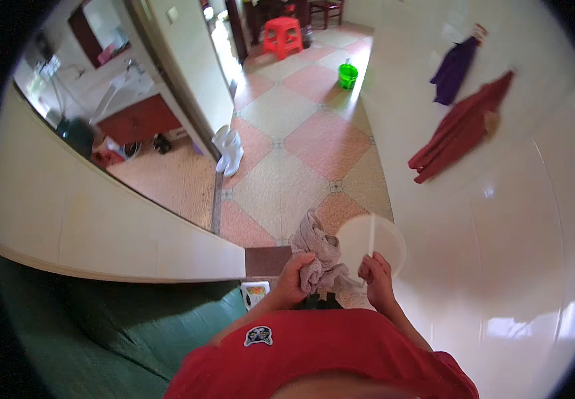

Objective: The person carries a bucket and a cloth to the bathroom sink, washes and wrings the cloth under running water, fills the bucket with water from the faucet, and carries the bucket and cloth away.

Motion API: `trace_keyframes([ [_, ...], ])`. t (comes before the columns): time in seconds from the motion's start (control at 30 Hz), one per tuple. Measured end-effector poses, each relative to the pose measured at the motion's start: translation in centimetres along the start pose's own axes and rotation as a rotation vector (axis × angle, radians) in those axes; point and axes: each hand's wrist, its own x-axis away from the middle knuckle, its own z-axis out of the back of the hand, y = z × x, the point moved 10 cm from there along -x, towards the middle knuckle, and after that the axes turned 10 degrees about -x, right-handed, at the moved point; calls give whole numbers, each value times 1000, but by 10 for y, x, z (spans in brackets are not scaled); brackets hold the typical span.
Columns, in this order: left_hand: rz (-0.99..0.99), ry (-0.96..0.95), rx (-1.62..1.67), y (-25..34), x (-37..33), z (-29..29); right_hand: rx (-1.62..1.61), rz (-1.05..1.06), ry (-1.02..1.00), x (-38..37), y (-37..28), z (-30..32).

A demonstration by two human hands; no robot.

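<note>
In front of my body, my left hand (292, 279) is closed around a crumpled greyish-pink cloth (317, 249), whose folds stand up above the fingers. My right hand (377, 276) is closed on a round, translucent white disc (390, 243) with a white bar running down it, which looks like a hand fan. The disc's outline is faint against the wall and floor. The cloth's right edge lies beside the disc; whether they touch I cannot tell.
A green sofa (128, 332) is at the lower left, by a low cream partition (101, 213). White boots (229, 153) stand by the doorway. Farther off are a green bucket (347, 76) and a red stool (283, 36). Purple (453, 70) and red (460, 133) garments hang on the right wall.
</note>
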Motion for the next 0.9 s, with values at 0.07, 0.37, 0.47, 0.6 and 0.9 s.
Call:
trace_keyframes([
  [0.07,3,18,38,12,-14,23,126,-51,-78,-36,-1,-33],
  [0.37,-550,102,-758,201,-70,28,596,-62,-365,-183,26,-178],
  [0.47,-404,23,-257,229,-107,79,662,26,-500,-217,46,-211],
  [0.6,-444,29,43,316,-119,89,749,119,-628,-293,39,-269],
  [0.9,-758,175,28,476,-100,152,1007,-255,-535,-467,158,-295],
])
